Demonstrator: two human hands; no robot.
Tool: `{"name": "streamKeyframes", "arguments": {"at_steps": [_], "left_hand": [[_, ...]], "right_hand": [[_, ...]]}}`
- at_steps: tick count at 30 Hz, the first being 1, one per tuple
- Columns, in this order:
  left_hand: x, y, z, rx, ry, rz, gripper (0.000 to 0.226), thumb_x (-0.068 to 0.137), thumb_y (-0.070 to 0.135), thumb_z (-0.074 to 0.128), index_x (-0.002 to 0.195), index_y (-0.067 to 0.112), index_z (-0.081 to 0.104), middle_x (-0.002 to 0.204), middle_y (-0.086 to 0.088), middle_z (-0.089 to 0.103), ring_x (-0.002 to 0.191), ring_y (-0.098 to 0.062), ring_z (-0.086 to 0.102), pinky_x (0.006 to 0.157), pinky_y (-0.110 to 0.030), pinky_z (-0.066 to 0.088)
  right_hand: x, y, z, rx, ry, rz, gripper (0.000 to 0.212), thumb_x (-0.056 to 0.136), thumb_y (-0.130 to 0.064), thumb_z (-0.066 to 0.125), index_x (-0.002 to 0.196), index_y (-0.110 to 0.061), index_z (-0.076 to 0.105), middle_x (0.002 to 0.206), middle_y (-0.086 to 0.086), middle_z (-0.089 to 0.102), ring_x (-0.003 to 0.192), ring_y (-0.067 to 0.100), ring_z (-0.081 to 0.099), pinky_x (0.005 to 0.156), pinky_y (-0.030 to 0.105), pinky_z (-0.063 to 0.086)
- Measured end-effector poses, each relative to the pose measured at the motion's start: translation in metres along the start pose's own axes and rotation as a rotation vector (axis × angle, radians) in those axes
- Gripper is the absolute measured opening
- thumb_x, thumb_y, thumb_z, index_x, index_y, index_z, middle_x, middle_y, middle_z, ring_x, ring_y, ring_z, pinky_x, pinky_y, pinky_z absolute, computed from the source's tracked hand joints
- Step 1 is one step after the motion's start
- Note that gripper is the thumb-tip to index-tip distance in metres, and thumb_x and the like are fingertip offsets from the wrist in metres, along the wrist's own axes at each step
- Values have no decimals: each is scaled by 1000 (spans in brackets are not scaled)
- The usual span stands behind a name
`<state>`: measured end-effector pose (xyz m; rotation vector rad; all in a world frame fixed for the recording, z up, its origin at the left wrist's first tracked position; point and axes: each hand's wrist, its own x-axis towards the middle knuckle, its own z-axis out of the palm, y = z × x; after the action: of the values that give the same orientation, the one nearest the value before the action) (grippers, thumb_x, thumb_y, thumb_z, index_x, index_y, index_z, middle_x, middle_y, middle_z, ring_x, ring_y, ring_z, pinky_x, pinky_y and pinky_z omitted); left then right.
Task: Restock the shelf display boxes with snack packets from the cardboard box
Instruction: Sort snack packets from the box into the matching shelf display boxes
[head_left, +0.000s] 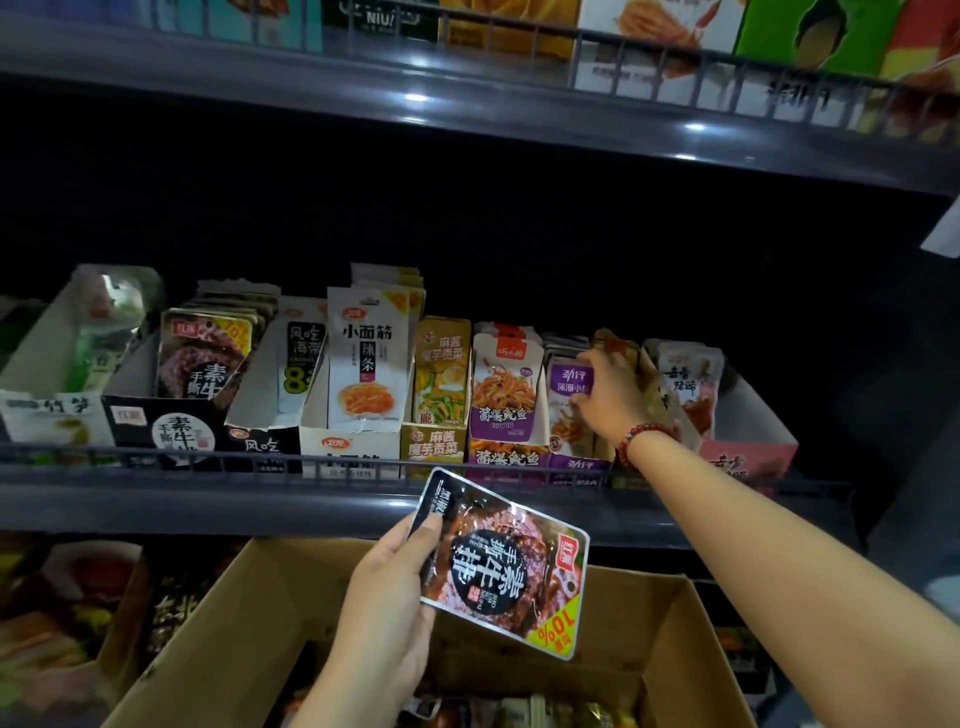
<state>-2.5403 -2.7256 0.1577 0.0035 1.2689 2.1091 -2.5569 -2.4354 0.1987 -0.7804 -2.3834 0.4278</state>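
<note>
left hand (387, 597) grip clamps dark packet (504, 564) over box (249, 618), ready for shelving | right hand (610, 395) grip pinches packets in purple display (576, 462), probably making room

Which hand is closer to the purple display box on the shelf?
Right. The right hand reaches into the shelf row, right beside the purple box. The left hand is lower, over the cardboard box, holding a dark packet.

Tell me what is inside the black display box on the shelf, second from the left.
The black display box holds a row of dark snack packets standing upright, one behind another. Only the front packet's face shows; the count and the bottom are hidden.
</note>
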Motion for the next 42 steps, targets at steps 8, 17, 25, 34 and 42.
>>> {"name": "streamKeyframes", "arguments": {"at_steps": [8, 17, 25, 34, 42], "left_hand": [[0, 2, -1, 2, 2, 6, 20, 98, 10, 50, 111, 3, 64, 98, -18, 74, 96, -30, 69, 91, -45, 52], [-2, 9, -2, -59, 15, 31, 21, 99, 10, 49, 113, 2, 63, 101, -18, 73, 95, -29, 69, 82, -40, 53], [-6, 40, -18, -54, 48, 115, 19, 98, 10, 52, 109, 4, 65, 98, -15, 74, 94, -28, 69, 89, -44, 52], [-2, 95, -70, 307, 138, 286, 9, 91, 2, 62, 96, 6, 68, 87, -14, 75, 77, -29, 70, 63, -34, 53], [33, 122, -106, 379, 276, 515, 8, 93, 9, 61, 99, 13, 65, 92, -3, 72, 88, -24, 70, 75, -39, 56]], "right_hand": [[-19, 3, -1, 51, -8, -43, 60, 89, -7, 60, 144, -15, 37, 152, 6, 29, 134, 28, 37, 108, 38, 39], [-94, -48, -24, 435, -487, -39, 11, 91, -31, 59, 86, -27, 68, 88, 4, 71, 76, 15, 62, 72, 25, 54], [-103, -83, -37, 364, -787, -77, 28, 79, -32, 75, 97, -13, 66, 101, 6, 72, 94, 17, 69, 91, 41, 54], [-77, -149, -17, 784, -554, 129, 40, 77, -16, 76, 113, -15, 59, 107, 5, 67, 97, 21, 67, 89, 39, 54], [-46, -219, 33, 833, -522, 209, 11, 86, -9, 67, 91, -16, 60, 81, 3, 65, 55, 9, 51, 38, 15, 37]]}}
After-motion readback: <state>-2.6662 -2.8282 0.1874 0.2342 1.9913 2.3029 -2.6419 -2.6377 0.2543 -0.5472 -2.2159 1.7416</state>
